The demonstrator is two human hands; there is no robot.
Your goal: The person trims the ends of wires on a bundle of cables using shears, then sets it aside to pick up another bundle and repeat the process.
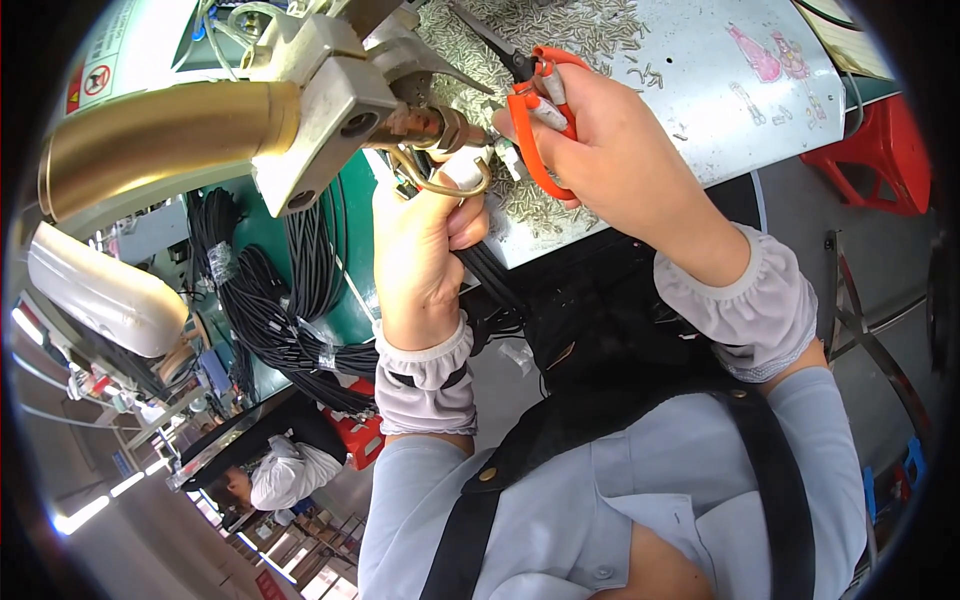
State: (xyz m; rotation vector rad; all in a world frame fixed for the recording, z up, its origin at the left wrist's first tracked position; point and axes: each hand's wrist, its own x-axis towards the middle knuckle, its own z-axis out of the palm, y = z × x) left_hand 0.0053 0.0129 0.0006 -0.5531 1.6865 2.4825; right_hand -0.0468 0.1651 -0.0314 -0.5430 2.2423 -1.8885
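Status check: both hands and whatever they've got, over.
Left hand closed around black cable bundle at machine nozzle. Right hand gripping orange-handled scissors. Small metal pins scattered on table.

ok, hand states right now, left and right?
Left hand: closed around a bundle of black cables, below a thin brass wire hook.
Right hand: closed, gripping orange-handled metal scissors.

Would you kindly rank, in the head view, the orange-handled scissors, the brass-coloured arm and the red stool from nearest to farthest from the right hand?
1. Orange-handled scissors: held in the right hand itself.
2. Brass-coloured arm: on the machine, far to the left of that hand.
3. Red stool: at the picture's right edge, past the grey table; farthest, though not by much.
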